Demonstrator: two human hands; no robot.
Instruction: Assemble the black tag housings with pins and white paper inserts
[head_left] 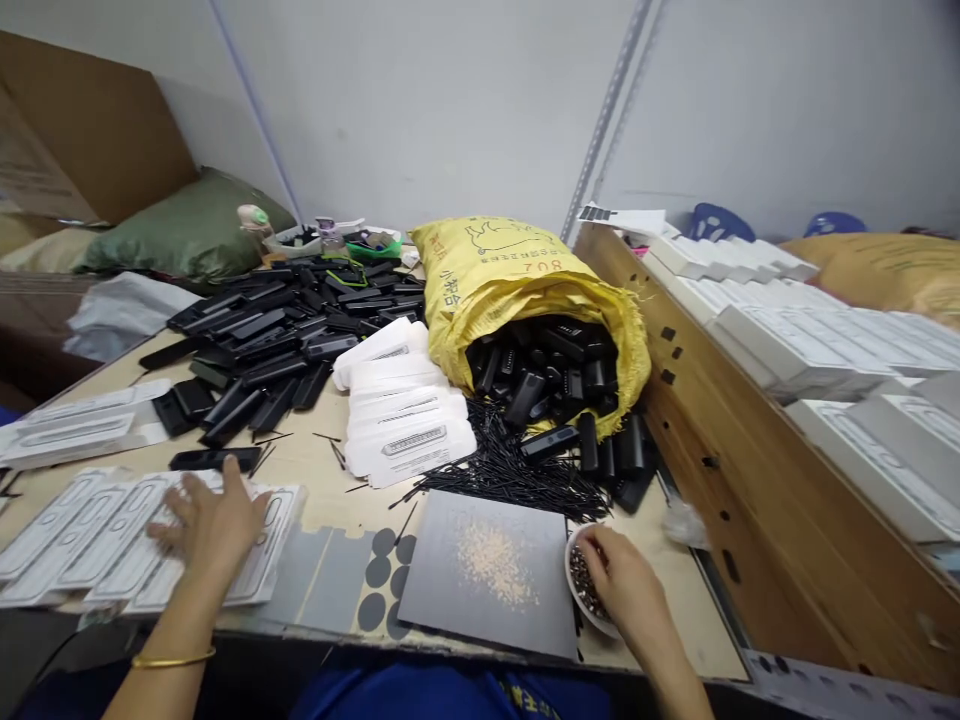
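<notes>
My left hand (212, 522) lies with spread fingers on a row of flat white boxes (94, 530) printed with a long outline, at the front left of the table. My right hand (626, 580) reaches into a small white bowl (604, 627) at the front right. Small dark metallic pieces (583, 580) that look like screws fill the bowl. Its fingertips are closed among them, and whatever they pinch is hidden. Between my hands is a grey board (439, 590) with a scatter of small pale bits (499, 565). A black device casing (214, 458) lies just beyond my left fingertips.
Behind are a heap of black casings (255, 330), folded white cartons (409, 425) and a yellow sack (495, 260) spilling black parts. Thin black sticks (502, 465) lie before the sack. A wooden board (750, 490) walls the right side, with stacked white boxes (810, 345) beyond.
</notes>
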